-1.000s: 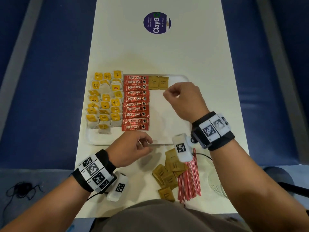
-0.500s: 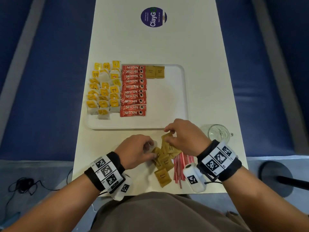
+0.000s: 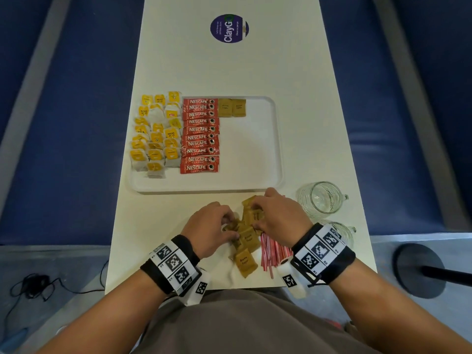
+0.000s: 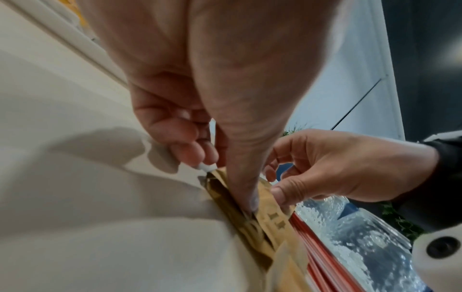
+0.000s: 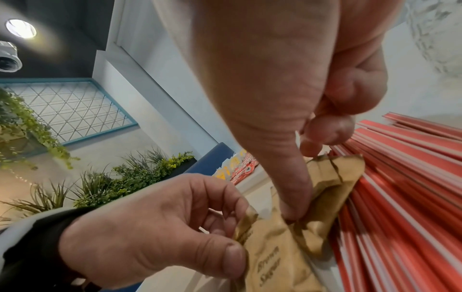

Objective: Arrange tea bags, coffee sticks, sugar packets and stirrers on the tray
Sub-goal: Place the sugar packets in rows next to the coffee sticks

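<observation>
A white tray [image 3: 255, 154] holds yellow tea bags [image 3: 155, 134] on its left, a column of red coffee sticks [image 3: 200, 135] and two brown sugar packets [image 3: 232, 107] at the back. In front of the tray lies a loose pile of brown sugar packets [image 3: 246, 241] beside red-and-white stirrers [image 3: 273, 251]. My left hand [image 3: 229, 229] pinches a packet [image 5: 265, 254] at the pile's left edge. Thumb and curled fingers of my right hand [image 3: 255, 213] pinch another packet [image 5: 332, 177] at the pile's far side. Both hands hover close together over the pile.
Two clear glass mugs [image 3: 323, 198] [image 3: 339, 232] stand at the table's right edge, close to my right wrist. A round purple sticker [image 3: 229, 28] lies far back on the white table [image 3: 229, 67]. Blue benches flank the table.
My right hand came back from the tray's rear, where two packets now lie, down to the pile. My left hand slid right onto the pile. Both now pinch packets.
</observation>
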`<state>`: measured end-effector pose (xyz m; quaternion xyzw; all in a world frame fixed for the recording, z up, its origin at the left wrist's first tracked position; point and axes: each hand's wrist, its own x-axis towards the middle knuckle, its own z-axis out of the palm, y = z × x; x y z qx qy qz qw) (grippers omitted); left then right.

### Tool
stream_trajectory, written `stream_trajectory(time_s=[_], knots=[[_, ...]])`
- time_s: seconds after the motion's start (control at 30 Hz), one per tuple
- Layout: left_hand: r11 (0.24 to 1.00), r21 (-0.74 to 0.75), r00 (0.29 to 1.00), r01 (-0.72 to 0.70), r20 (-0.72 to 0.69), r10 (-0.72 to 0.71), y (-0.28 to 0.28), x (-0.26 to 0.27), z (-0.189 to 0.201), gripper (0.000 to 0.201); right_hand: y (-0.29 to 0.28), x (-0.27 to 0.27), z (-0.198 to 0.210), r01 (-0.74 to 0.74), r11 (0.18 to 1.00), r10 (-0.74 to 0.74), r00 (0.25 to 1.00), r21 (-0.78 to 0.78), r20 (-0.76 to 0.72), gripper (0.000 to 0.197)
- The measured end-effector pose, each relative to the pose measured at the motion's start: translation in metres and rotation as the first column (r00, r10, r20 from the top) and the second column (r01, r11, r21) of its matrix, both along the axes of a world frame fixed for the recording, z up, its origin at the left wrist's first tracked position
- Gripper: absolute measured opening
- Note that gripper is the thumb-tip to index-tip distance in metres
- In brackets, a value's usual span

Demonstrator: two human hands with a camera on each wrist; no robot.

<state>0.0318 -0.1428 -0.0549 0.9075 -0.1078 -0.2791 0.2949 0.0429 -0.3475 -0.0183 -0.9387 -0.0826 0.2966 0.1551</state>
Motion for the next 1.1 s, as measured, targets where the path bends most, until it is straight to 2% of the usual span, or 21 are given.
stream_trajectory(time_s=[0.3,0.57,0.63,0.73,0.93,1.0,1.1], knots=[[0.994,-0.098,0.994,-0.050,-0.103,0.040,0.003,0.009,-0.002,0.016,-0.002,0.003,-0.003,0.017,0.999,-0.018,1.000,0.034,0.022,0.021],[0.934,-0.282,0.955,-0.217,-0.260,0.143,0.013,0.018,0.011,0.003,-0.005,0.006,0.001,0.062,0.993,-0.060,0.998,0.099,-0.025,0.014],[0.911,-0.303,0.940,-0.281,-0.279,0.197,0.014,0.020,0.017,0.009,-0.007,0.007,0.003,0.100,0.981,-0.093,0.994,0.164,-0.050,0.014],[0.864,-0.332,0.902,-0.379,-0.342,0.264,0.016,0.023,0.023,0.018,-0.010,0.009,0.006,0.198,0.938,-0.173,0.979,0.286,-0.110,0.015],[0.755,-0.407,0.836,-0.514,-0.436,0.333,0.020,0.030,0.027,0.017,-0.009,0.018,0.013,0.275,0.875,-0.245,0.961,0.399,-0.126,0.014],[0.722,-0.435,0.822,-0.538,-0.463,0.333,0.018,0.032,0.031,0.013,-0.005,0.021,0.016,0.325,0.818,-0.285,0.946,0.475,-0.157,0.013],[0.680,-0.472,0.809,-0.562,-0.487,0.331,0.017,0.034,0.036,0.006,0.001,0.025,0.022,0.454,0.679,-0.339,0.891,0.577,-0.302,0.016]])
